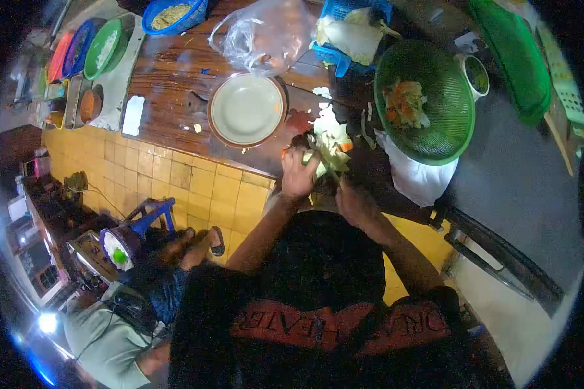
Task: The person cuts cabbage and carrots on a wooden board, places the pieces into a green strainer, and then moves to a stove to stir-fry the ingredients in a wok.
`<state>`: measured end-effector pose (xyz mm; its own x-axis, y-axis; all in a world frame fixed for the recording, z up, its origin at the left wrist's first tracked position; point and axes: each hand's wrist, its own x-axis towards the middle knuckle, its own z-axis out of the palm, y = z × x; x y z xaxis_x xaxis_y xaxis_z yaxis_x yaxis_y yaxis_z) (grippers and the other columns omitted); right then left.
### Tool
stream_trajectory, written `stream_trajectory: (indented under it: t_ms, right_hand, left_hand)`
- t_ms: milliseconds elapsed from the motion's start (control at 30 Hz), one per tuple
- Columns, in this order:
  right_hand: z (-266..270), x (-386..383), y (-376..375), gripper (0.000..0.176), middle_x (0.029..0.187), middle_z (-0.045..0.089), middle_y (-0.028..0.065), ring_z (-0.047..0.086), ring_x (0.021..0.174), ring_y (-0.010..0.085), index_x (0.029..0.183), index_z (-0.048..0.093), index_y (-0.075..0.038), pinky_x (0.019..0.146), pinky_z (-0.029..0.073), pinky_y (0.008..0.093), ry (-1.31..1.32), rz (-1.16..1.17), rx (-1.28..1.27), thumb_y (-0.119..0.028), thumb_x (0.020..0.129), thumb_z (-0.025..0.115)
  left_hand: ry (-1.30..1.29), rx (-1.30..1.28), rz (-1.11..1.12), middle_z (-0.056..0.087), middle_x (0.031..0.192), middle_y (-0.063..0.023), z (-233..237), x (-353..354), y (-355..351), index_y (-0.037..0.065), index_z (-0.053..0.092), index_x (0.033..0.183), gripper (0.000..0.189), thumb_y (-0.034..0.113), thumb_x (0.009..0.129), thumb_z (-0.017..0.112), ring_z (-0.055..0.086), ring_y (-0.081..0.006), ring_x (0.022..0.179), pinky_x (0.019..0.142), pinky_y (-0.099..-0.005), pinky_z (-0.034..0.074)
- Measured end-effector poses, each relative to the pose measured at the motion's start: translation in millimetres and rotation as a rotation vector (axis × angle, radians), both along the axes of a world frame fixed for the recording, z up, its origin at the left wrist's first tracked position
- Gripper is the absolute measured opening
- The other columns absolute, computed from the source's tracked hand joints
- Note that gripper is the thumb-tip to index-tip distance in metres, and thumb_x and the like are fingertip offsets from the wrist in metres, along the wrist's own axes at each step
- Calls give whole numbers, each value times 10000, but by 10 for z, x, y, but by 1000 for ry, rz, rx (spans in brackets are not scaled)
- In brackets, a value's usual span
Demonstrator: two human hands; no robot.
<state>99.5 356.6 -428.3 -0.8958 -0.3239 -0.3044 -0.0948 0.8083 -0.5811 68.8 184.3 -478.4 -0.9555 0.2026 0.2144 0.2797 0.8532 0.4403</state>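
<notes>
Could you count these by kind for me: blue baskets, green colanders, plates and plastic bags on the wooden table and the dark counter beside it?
Blue baskets: 2
Green colander: 1
Plate: 1
Clear plastic bag: 1
Total: 5

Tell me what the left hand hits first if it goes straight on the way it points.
The cabbage leaves: the left hand points up the table and its fingers seem to curl on them. Past the leaves lies the blue basket, though depth is unclear.
</notes>
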Motion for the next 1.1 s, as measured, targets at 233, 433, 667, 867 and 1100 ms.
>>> stream_trajectory:
  t_ms: [233,433,667,867,1100]
  right_hand:
    - [-1490,281,48,320,854,600,180,601,689,330,1101,501,-21,564,484,443,852,379,280,-205,844,445]
    - [-172,-178,-60,319,846,596,82,589,669,221,1075,531,-31,549,489,349,-241,75,292,-239,838,479]
    - [-743,257,-161,343,789,572,182,571,703,311,1104,465,7,563,478,404,216,182,220,-181,818,479]
    - [-1797,427,11,391,710,557,126,541,571,237,1161,459,10,492,455,345,191,128,-13,-173,817,494]
    - [-1371,369,67,252,759,542,85,525,653,154,1036,561,-54,618,478,353,1105,272,967,-215,865,470]
  left_hand:
    - [-36,100,79,436,1040,-163,-23,31,-10,112,555,1054,344,84,712,525,412,-333,980,806,-447,360]
    - [-94,79,23,439,1043,-175,-50,49,-41,113,551,1064,360,73,706,527,415,-338,978,809,-443,346]
    - [24,77,32,428,1049,-191,-83,40,-10,81,550,1058,355,54,705,521,417,-333,952,782,-432,346]
    - [179,-17,83,461,950,-184,-28,-23,5,3,505,1098,374,142,752,485,462,-322,798,651,-414,366]
    - [-34,-670,-222,484,1031,-198,73,20,-213,-37,481,1131,389,72,759,444,478,-352,942,780,-455,423]
